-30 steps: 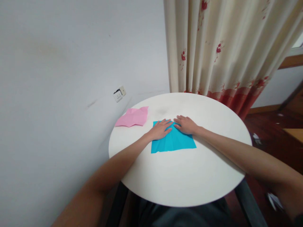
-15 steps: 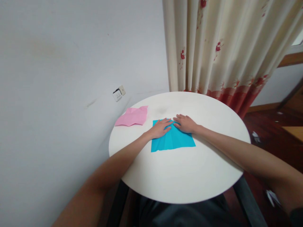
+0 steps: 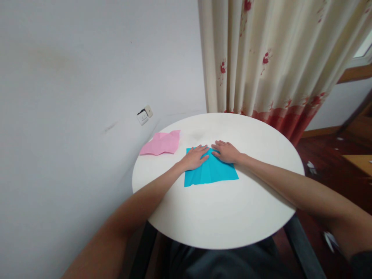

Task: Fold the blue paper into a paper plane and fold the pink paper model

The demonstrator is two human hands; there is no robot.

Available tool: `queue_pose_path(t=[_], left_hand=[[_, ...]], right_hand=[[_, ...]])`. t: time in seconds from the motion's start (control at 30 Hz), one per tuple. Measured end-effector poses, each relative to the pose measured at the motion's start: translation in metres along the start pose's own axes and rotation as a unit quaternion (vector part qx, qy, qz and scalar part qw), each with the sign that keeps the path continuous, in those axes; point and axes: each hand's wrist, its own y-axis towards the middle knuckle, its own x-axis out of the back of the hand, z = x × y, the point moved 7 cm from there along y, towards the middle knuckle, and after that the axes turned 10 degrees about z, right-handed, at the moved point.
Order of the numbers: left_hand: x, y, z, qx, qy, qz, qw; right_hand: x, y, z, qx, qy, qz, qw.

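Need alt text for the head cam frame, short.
Both hands, left hand and right hand, press flat on a creased blue paper sheet on a round white table. A crumpled pink paper lies to the left, near a grey wall; a floral curtain hangs behind.

Both hands, the left hand (image 3: 195, 158) and right hand (image 3: 226, 152), are lying flat on the blue paper (image 3: 211, 173) mid-table (image 3: 221, 217); pink paper (image 3: 161, 143) is lying near the table's far-left edge.
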Motion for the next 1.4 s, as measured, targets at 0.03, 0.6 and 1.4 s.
queue_pose_path(t=[0.03, 0.6, 1.4], left_hand=[[0.000, 0.000, 0.000, 0.001, 0.000, -0.001, 1.000], [0.007, -0.002, -0.014, -0.061, -0.018, -0.022, 0.998], [0.004, -0.002, 0.000, 0.033, 0.012, -0.004, 0.999]], right_hand=[[0.000, 0.000, 0.000, 0.000, 0.000, 0.000, 1.000], [0.000, 0.000, -0.001, 0.002, 0.004, 0.006, 1.000], [0.001, -0.001, 0.000, -0.005, 0.007, 0.008, 1.000]])
